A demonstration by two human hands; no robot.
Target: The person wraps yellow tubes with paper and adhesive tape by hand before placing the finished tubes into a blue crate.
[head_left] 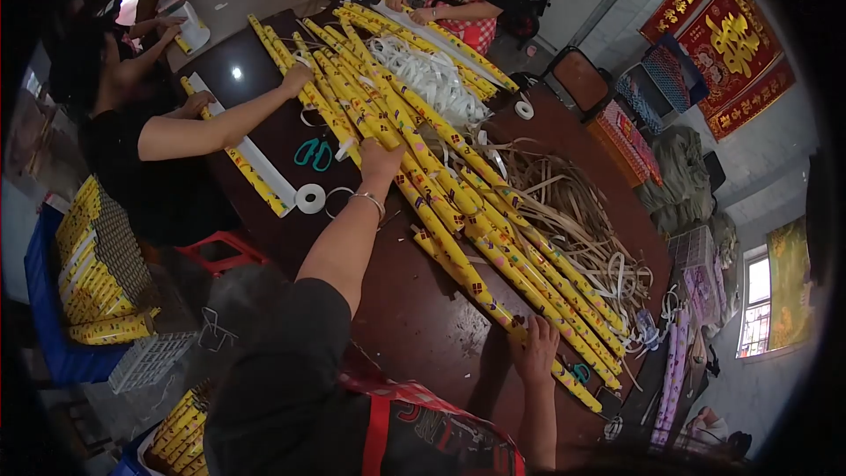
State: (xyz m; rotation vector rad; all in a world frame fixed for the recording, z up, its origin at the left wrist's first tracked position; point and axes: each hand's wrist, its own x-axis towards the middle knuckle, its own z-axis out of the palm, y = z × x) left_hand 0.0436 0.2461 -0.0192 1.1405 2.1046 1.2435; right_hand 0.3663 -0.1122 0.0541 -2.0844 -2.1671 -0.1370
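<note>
Gold-lettered red wall banner — left hand, right hand — fingers bent around yellow rolls

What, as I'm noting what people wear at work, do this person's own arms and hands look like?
The left hand is ungloved, with a silver-coloured bangle at the wrist; a short, dark sleeve covers the upper arm. The right hand is ungloved too, and no sleeve shows on the visible right forearm.
</note>
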